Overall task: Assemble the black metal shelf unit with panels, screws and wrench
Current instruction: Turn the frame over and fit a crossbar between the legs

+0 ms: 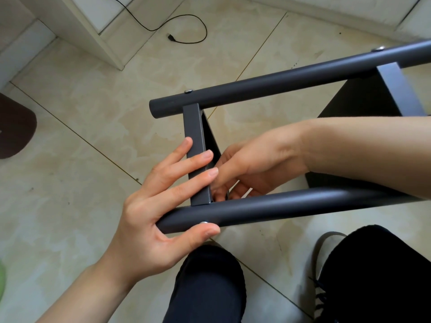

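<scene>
1. While our left hand (161, 206) steadies the frame at centre, thumb under the near tube (279, 206) beside a silver screw head (204, 222), its fingers lie spread and straight over the end panel (194, 145). We judge this pins panel against tube so the joint stays aligned.
2. Our right hand (247, 169) reaches in from the right edge, behind the panel, fingers curled toward the inner corner where panel meets near tube. Something pale shows between the fingers; whether it is a wrench or a nut we cannot tell, nor whether they pinch it.
3. Shelf unit lies on its side across the centre and right of frame, on the tiled floor (93, 113). The far tube (279, 85) carries two more screw heads, one near its left end (188, 90), one at upper right (380, 48). A second panel (396, 89) sits at right.
4. Likely step: securing the near-tube screw from inside.
5. Black cable (186, 31) at top centre, well apart. Our knees and a shoe (326, 276) at bottom.
</scene>
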`<state>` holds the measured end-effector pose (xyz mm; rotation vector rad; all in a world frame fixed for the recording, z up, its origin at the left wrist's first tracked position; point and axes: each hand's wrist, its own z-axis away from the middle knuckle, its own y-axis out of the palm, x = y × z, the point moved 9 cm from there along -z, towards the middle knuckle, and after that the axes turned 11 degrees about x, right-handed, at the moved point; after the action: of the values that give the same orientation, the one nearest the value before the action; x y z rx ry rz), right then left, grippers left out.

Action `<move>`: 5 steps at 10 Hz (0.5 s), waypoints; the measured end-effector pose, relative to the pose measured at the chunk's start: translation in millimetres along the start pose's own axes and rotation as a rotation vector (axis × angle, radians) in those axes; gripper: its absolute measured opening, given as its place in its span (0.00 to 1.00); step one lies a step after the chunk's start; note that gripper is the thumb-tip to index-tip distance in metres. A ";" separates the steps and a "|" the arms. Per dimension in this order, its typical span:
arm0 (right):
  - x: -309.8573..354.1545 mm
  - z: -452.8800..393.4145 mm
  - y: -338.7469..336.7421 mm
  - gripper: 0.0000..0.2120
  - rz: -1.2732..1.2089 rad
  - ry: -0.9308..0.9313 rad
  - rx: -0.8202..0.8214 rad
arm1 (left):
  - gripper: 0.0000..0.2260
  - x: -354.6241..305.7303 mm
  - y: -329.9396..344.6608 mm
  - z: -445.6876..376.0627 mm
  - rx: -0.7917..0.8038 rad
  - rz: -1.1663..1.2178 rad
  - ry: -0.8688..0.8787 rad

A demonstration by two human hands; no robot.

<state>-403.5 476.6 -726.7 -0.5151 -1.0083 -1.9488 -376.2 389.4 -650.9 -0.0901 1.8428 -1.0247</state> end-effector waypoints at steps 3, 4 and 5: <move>-3.0 -1.9 -1.4 0.06 0.038 0.022 -0.026 | 0.24 0.0 -0.3 0.4 -0.005 0.004 0.001; -1.0 -4.0 -0.4 0.06 -0.013 -0.014 -0.022 | 0.24 0.1 0.1 0.2 -0.004 0.003 -0.002; -0.1 0.8 -1.2 0.07 -0.003 0.009 -0.001 | 0.24 -0.1 0.0 0.2 -0.002 0.000 -0.002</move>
<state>-404.5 477.6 -726.8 -0.5053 -1.0037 -1.9527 -376.0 389.4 -650.8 -0.0925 1.8419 -1.0231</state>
